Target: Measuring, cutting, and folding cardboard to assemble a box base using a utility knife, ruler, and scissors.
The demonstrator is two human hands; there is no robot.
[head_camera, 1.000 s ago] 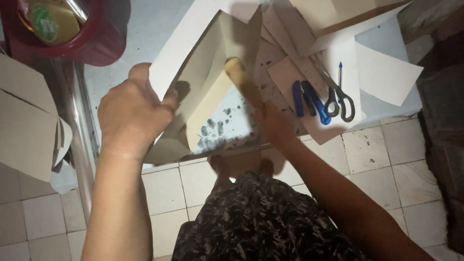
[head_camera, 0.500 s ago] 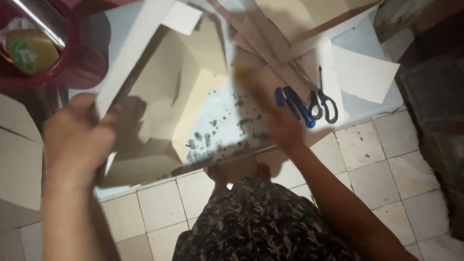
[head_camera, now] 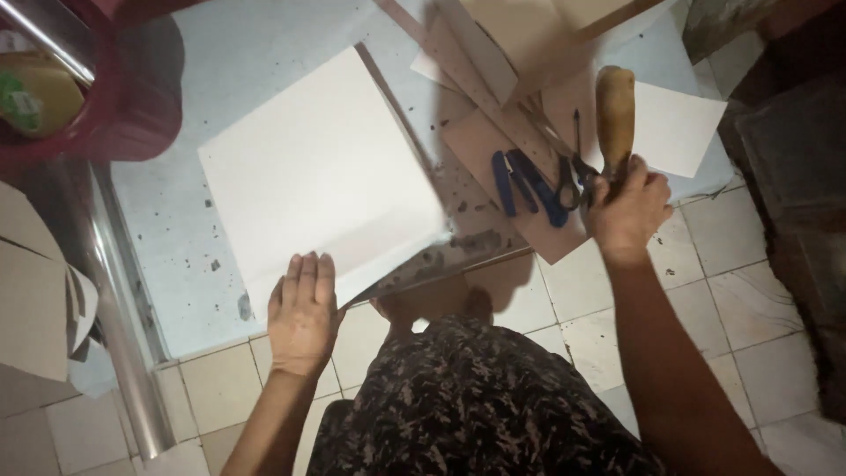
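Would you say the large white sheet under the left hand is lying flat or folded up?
Flat: the white sheet lies spread on the floor, left hand pressing its near edge.

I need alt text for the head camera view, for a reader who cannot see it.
A person's left hand presses flat on a white sheet on the floor, while the right hand grips a wooden-handled tool. Blue-handled scissors lie on brown card strips beside it.

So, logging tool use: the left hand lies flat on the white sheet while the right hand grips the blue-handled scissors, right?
Not quite. In the head view the right hand grips a wooden-handled tool; the blue-handled scissors lie beside it. The left hand does lie on the white sheet.
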